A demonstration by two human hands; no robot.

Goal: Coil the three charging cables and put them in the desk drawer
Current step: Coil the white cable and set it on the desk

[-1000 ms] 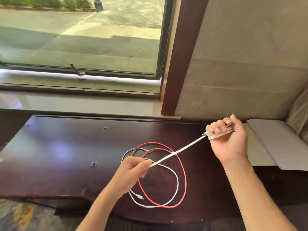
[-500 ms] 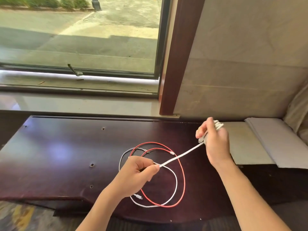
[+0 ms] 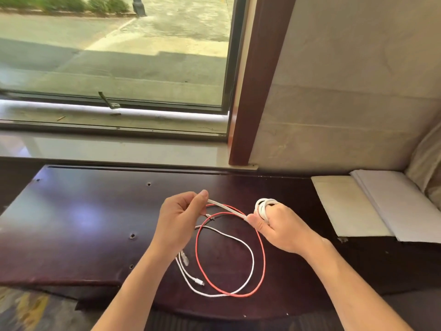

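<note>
Now both hands pinch white cable, coil round R fingers, mid-desk.

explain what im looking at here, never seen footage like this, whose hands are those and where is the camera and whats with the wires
There is no machine here. A person wears a camera on the head, so the view looks forward and down at their own two hands over a dark wooden desk beside a window.

The right hand holds a flat white cable already wound into a small coil around its fingers. The left hand pinches the loose tail of that same cable, which runs between the two hands.

On the desk below lie two more cables, not yet coiled: a red cable in a big loop and a thin white cable overlapping it. Pale papers lie at the right. No drawer is visible.
</note>
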